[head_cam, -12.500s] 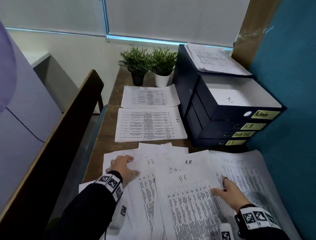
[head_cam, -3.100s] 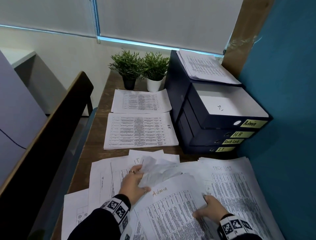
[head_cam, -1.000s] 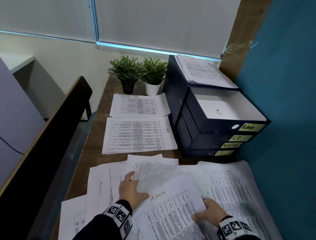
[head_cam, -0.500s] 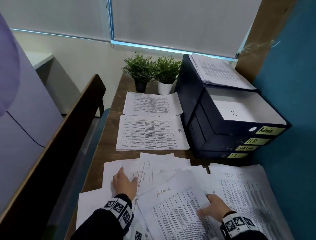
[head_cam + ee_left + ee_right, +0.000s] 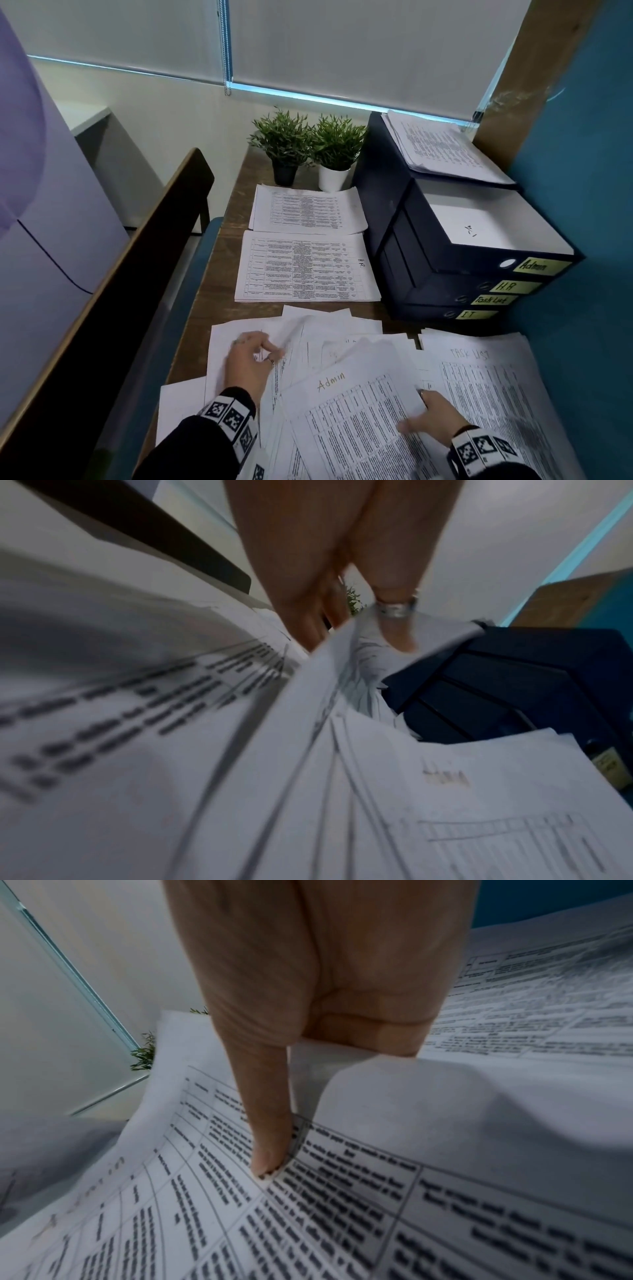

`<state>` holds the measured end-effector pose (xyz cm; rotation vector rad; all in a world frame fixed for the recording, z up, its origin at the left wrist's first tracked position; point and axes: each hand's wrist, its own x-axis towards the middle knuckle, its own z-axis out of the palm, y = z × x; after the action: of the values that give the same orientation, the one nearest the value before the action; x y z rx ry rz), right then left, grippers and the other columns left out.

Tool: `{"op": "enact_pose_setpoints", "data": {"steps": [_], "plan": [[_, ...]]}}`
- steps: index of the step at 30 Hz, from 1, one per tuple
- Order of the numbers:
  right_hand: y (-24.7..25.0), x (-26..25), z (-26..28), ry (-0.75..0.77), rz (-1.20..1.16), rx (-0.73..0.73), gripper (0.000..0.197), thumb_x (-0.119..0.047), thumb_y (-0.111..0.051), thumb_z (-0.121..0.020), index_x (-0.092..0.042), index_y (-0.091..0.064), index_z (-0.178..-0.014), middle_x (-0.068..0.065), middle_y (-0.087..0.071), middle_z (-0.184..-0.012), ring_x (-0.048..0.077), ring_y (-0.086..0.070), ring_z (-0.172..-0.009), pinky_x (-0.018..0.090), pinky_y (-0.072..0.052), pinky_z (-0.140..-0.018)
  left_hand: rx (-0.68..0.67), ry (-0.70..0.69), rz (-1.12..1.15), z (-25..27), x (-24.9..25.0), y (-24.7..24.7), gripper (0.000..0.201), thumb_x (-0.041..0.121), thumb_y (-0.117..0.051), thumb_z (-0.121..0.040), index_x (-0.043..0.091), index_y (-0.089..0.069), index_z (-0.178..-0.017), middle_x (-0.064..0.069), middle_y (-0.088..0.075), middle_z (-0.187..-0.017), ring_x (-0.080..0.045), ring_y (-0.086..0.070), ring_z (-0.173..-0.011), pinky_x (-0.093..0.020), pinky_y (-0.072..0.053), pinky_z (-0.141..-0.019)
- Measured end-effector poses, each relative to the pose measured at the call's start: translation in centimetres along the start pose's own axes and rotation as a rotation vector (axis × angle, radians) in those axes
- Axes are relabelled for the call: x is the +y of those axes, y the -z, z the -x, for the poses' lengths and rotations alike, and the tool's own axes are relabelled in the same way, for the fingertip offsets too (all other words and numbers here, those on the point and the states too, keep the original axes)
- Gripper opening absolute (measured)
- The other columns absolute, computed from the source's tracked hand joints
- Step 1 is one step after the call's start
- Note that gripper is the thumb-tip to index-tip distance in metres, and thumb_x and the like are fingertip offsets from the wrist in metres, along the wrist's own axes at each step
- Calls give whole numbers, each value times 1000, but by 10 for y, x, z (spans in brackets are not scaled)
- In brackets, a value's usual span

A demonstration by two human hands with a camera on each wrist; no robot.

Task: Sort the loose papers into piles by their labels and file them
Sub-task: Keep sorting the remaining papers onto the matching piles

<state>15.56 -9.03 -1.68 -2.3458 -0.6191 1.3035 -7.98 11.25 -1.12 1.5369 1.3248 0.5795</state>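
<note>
Loose printed papers (image 5: 342,339) lie fanned over the near end of the wooden desk. My left hand (image 5: 274,353) pinches the raised edge of one sheet (image 5: 322,674) at the heap's left, between thumb and fingers (image 5: 308,626). My right hand (image 5: 416,407) holds the right edge of the sheet marked "Admin" (image 5: 356,411). Its thumb (image 5: 270,1150) presses on the print and its fingers (image 5: 369,1031) curl under the sheet. A "Task List" pile (image 5: 496,383) lies to the right. An "HR" pile (image 5: 305,270) and another pile (image 5: 308,212) lie farther back.
Dark binders (image 5: 445,287) labelled Admin, HR, Task List and IT are stacked at the right, with papers (image 5: 442,150) on the rear one. Two potted plants (image 5: 308,147) stand at the back. A chair back (image 5: 137,274) runs along the left and a teal wall (image 5: 582,240) along the right.
My left hand, flat on the papers half a second ago, now has its fingers curled on a sheet's edge and lifts it. My right hand stays on the Admin sheet.
</note>
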Motion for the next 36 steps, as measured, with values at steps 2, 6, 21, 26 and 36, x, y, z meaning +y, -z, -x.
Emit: {"op": "enact_pose_setpoints", "data": {"steps": [2,6,21,26,36], "plan": [[0,-3,5,24,-9,-10,34,-6,-75,-72,-20,-59,-99,-7,-67,-92,7,-61,-87,11,-42,-67,-250,45,262,1,-2,-3,26,-7,-67,-78,10,-54,-63,-1,-62,-112,-22,-58,-109,-23,-49,-82],[1,-1,11,66,-18,-23,34,-1,-76,-70,-24,-62,-91,-5,-71,-89,9,-65,-87,11,-47,-67,-587,76,402,10,0,-14,30,-10,-65,-77,13,-52,-62,-13,-66,-114,-23,-58,-114,-32,-49,-90],[-3,4,6,11,-22,-6,50,-7,-80,-65,-13,-59,-111,-2,-70,-97,15,-64,-95,28,-46,-95,-218,105,-342,1,4,-34,46,43,-57,-87,20,-56,-128,-2,-37,-145,-26,-35,-131,-37,-27,-113],[-3,4,5,5,0,-8,51,-2,-75,-70,-10,-58,-117,-1,-68,-97,16,-64,-94,26,-50,-89,-167,120,-238,-4,-3,-39,28,34,-66,-83,15,-70,-103,-11,-55,-125,-29,-47,-121,-41,-42,-101],[0,3,10,-12,-19,-14,53,-3,-73,-75,-6,-52,-123,3,-62,-110,14,-54,-99,20,-38,-93,-177,123,-207,-2,2,-36,19,28,-62,-88,11,-70,-88,-8,-66,-86,-27,-60,-83,-31,-49,-77]]}}
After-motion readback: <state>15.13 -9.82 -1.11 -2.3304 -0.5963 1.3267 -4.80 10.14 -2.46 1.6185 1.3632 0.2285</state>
